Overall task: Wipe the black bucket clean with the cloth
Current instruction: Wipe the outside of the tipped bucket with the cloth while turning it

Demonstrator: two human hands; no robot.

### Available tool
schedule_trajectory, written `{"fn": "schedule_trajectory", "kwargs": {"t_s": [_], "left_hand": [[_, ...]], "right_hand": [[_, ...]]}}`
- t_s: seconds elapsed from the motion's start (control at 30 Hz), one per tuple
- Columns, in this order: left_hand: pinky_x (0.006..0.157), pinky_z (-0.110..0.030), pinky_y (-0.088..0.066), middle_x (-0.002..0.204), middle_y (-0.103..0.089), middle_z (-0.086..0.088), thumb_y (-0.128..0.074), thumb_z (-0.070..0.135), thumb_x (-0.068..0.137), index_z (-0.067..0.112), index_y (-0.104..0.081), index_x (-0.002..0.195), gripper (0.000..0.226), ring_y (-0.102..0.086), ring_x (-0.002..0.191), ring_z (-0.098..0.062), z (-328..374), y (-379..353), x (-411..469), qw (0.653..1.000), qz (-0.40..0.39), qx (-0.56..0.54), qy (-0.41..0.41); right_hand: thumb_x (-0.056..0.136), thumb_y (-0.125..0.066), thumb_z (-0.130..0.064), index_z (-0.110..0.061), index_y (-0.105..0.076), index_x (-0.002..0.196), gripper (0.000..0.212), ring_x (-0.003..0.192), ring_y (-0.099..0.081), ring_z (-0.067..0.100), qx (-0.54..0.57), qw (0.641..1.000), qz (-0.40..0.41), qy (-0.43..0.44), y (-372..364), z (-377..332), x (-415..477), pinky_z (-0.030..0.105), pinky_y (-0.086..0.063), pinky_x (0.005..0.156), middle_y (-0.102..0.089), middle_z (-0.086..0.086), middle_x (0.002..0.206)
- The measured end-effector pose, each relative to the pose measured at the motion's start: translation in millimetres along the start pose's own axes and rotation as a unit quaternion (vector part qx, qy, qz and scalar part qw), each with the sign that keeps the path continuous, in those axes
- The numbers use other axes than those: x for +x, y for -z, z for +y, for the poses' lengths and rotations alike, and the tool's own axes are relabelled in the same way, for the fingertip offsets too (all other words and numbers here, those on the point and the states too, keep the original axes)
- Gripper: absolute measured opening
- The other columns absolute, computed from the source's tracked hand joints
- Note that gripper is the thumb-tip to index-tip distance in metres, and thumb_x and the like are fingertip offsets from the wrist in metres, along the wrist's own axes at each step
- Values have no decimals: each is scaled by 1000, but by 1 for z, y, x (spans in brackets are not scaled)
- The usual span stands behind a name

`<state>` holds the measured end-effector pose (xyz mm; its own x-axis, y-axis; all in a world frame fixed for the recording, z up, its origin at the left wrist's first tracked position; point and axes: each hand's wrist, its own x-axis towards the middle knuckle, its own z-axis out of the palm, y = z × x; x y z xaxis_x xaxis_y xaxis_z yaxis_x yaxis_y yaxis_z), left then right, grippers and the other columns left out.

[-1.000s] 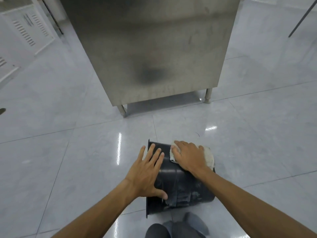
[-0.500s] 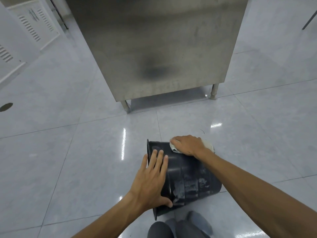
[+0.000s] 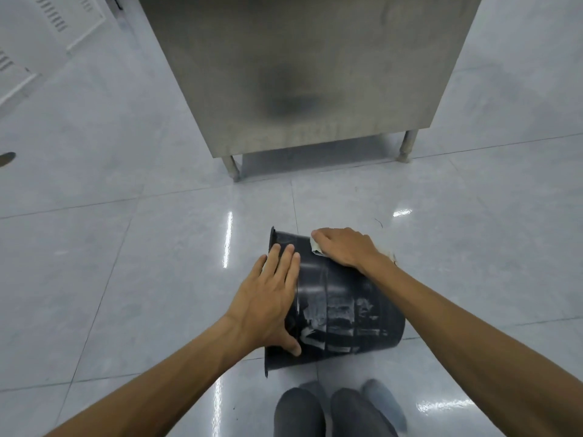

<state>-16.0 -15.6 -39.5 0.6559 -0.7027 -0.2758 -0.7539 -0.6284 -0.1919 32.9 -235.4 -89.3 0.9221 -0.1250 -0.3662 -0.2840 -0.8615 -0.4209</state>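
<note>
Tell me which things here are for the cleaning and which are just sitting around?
For the job: bucket, cloth, left hand steadying the bucket, right hand pressing the cloth on it.

Just around: steel cabinet, white vented panels, floor.

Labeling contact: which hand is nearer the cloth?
Right. The right hand presses on the cloth at the bucket's far side; the left hand lies flat near the rim, off it.

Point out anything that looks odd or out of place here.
The black bucket lies on its side on the tiled floor, and whitish streaks smear its wall near the base. The left hand steadies it; the right hand presses the cloth on it.
</note>
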Motion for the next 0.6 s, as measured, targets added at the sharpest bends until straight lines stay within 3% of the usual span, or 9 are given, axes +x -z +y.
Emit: {"fn": "schedule_trajectory", "kwargs": {"t_s": [0.1, 0.27, 0.43, 0.6], "left_hand": [[121, -50, -7, 162, 15, -20, -62, 93, 50, 1, 15, 152, 157, 13, 149, -38, -6, 5, 11, 1000, -18, 0, 0], [122, -47, -6, 163, 15, -18, -63, 93, 48, 1, 16, 152, 159, 15, 149, -35, -17, 13, 27, 999, -46, 1, -4], [123, -45, -4, 164, 9, -15, -66, 92, 46, 2, 11, 153, 160, 11, 150, -33, -26, 18, 41, 998, -57, -10, -16], [121, -40, -13, 163, -6, -12, -68, 91, 45, 4, 0, 154, 156, -1, 147, -33, -29, 19, 41, 999, -31, -4, -44]], "right_hand": [[101, -13, -57, -32, -57, 136, 62, 121, -60, 29, -30, 991, 118, 60, -15, -4, -27, 52, -40, 102, -62, 1, 143], [105, -30, -49, -24, -40, 156, 57, 147, -38, 32, -68, 953, 281, 94, -70, -10, -86, 60, -27, 118, -43, 1, 161], [108, -32, -46, -24, -28, 164, 60, 158, -17, 37, -72, 928, 334, 147, -131, -8, -133, 67, -18, 122, -23, 2, 172], [107, -33, -47, -32, -43, 156, 53, 149, -38, 31, -58, 945, 307, 96, -84, -22, -97, 65, -20, 120, -45, -4, 160]]}}
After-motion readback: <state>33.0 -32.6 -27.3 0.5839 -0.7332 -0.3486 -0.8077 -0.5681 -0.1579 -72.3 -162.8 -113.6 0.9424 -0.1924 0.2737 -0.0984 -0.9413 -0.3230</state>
